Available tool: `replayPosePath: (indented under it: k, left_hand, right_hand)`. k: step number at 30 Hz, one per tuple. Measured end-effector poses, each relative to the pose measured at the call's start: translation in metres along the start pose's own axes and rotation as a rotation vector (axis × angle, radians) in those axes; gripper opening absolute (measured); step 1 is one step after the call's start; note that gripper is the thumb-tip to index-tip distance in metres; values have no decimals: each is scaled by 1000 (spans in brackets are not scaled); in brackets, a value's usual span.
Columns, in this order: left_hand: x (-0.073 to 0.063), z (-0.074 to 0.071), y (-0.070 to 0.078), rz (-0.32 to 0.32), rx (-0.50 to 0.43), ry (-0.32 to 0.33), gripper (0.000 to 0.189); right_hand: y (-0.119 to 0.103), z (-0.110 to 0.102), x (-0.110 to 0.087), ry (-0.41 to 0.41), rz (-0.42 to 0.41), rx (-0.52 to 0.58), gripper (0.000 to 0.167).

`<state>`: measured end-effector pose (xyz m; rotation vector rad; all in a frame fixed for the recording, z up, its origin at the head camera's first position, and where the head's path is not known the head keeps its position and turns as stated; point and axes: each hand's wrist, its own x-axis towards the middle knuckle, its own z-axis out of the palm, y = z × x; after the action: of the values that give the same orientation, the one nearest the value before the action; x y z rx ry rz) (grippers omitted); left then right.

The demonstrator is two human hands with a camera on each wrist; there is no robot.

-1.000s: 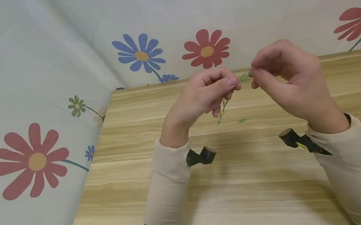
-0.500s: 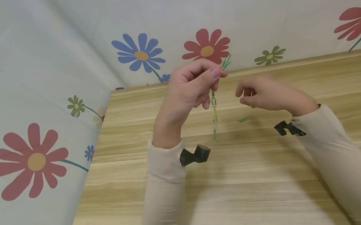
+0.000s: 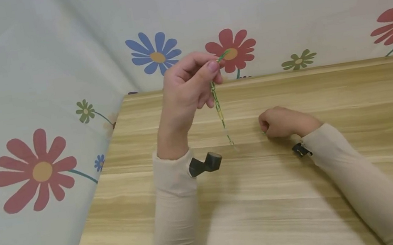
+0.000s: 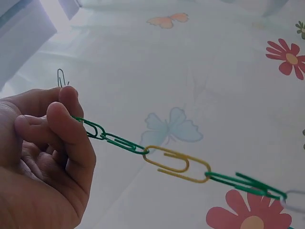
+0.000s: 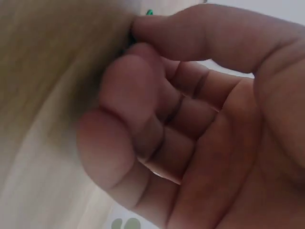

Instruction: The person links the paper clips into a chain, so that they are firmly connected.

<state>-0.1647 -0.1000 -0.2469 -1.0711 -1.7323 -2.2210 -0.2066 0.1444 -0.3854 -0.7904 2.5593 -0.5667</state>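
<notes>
My left hand [image 3: 186, 88] is raised over the back of the table and pinches a chain of linked paper clips [image 3: 220, 114] between thumb and fingers. A green clip end [image 3: 224, 55] sticks out beyond the fingertips. Below the hand hangs the rest, with green clips, a yellow clip [image 4: 183, 177] and a pale clip [image 4: 290, 193] in the left wrist view. My right hand [image 3: 281, 122] is down at the tabletop, fingers curled, thumb and index fingertip closed at a loose green paper clip [image 5: 149, 12]. Most of that clip is hidden by the fingers.
The wood-grain table [image 3: 260, 201] stretches under both hands. Behind it and to the left hangs a pale cloth [image 3: 91, 20] with printed flowers. A small black camera mount [image 3: 206, 164] juts from the left cuff, another [image 3: 301, 150] from the right.
My right hand has let go of the chain's end and dropped to the loose green paper clip on the table. My left hand has moved up and left, and the chain hangs lower from it.
</notes>
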Motion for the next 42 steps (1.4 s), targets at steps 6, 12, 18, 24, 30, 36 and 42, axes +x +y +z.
replayPosePath:
  k: [6,12,18,24,30,36,42]
  left_hand:
    - [2,3,0,5,3,-21,14]
    - [0,4,0,-5,21,-17,10]
    - [-3,5,-1,-36,43,-14,9]
    - [-2,10,1,-78,154,-19,11]
    - [-1,14,3,-115,269,-23,12]
    - [-1,21,5,-162,399,-53,14]
    - [-3,29,5,-147,550,-110,13]
  right_hand:
    - [-2,4,1,-34,52,26,12]
    - [-4,8,4,-37,58,-29,11]
    - [-6,5,2,6,30,11,17]
    - [-10,-26,-18,212,-40,305,4]
    - [-33,-57,-55,472,-269,856,12]
    - [-60,-69,-83,613,-528,1110,21]
    - [-81,-70,-99,708,-554,1061,22]
